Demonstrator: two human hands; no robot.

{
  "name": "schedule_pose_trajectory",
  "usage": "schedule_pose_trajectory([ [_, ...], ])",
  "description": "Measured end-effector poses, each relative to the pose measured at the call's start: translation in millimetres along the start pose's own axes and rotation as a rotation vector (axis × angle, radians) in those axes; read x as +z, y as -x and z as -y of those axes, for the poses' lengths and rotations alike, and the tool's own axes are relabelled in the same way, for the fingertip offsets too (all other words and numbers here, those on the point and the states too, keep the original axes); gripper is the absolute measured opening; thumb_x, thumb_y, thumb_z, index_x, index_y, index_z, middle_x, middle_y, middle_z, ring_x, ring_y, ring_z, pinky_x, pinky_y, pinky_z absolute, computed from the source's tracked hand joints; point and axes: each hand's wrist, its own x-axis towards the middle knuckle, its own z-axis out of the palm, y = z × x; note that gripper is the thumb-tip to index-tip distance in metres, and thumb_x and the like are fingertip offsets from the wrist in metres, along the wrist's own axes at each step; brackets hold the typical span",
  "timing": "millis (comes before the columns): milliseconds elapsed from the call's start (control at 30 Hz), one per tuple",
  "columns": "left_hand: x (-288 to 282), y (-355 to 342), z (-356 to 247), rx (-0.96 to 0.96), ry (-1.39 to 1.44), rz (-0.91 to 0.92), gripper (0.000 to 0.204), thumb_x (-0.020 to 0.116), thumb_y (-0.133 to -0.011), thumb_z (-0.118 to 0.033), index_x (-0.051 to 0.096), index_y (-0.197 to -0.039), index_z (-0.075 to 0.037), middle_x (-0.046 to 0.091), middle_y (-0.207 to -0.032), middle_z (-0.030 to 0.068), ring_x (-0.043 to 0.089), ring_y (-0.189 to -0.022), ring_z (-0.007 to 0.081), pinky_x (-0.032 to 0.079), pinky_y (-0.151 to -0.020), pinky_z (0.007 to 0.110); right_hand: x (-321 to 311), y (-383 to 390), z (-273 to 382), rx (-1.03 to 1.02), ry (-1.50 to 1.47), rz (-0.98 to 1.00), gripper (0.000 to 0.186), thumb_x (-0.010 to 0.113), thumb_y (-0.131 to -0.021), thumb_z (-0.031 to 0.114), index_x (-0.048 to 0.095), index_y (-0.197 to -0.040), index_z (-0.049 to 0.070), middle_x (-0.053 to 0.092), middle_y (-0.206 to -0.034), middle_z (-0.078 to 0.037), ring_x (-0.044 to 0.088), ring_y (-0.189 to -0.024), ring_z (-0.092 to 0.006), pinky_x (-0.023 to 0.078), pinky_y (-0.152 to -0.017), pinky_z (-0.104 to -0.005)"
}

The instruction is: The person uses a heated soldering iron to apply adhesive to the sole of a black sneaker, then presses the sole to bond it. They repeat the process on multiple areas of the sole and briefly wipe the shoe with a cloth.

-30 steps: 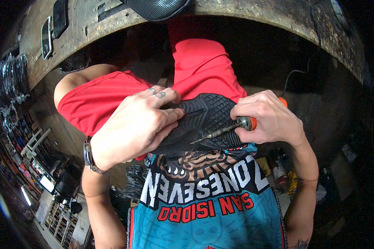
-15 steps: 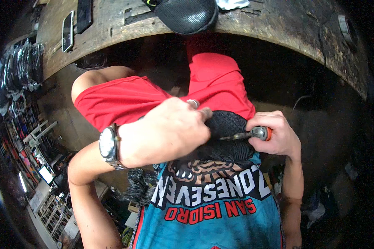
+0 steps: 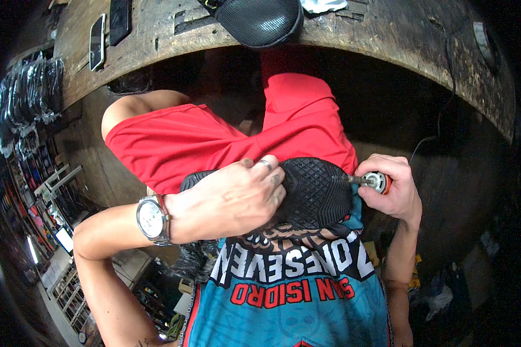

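Note:
A black shoe (image 3: 318, 194) lies across my lap with its patterned tread facing up. My left hand (image 3: 234, 199), with a ring and a wristwatch, is closed over the shoe's middle and partly covers it. In my right hand (image 3: 398, 188) is a small motor tool (image 3: 378, 183), silver at its face with an orange-red body, gripped between thumb and fingers. Its thin bit points left, at the right end of the sole; whether the tip touches the rubber I cannot tell.
A wooden bench (image 3: 370, 34) curves across the far side, bearing a black mesh-topped shoe (image 3: 263, 23) and two phones (image 3: 97, 43). A thin cord (image 3: 428, 139) hangs at the right. Plastic-wrapped bundles (image 3: 29, 95) hang at the far left.
My right hand has drawn the motor tool slightly right, so its bit is now at the sole's end rather than over its surface. My left hand has shifted a little toward me, uncovering more tread.

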Motion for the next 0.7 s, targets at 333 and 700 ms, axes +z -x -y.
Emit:
schedule_pose_trajectory([
  [333,18.6,34.8,-4.6,-0.131,0.249,-0.198,0.036,0.075,-0.071,-0.021,0.060,-0.094,0.001,0.055,-0.103,0.0167,0.055,-0.095,0.0333,0.048,-0.090,0.044,1.0,-2.2,4.0,-0.031,0.028,-0.008,0.025,0.078,-0.067,0.005,0.069,-0.090,0.000,0.066,-0.076,-0.013,0.067,-0.068,-0.0273,0.051,-0.064,-0.0363],
  [700,18.8,31.3,-0.1,-0.578,0.696,-0.502,0.011,0.061,-0.098,-0.002,0.050,-0.098,0.001,0.051,-0.087,0.0135,0.052,-0.073,0.0287,0.045,-0.069,0.037,9.8,-6.0,41.5,0.046,0.399,0.171,0.025,0.077,-0.067,0.020,0.070,-0.086,0.006,0.065,-0.076,-0.009,0.066,-0.071,-0.0294,0.048,-0.073,-0.0396],
])
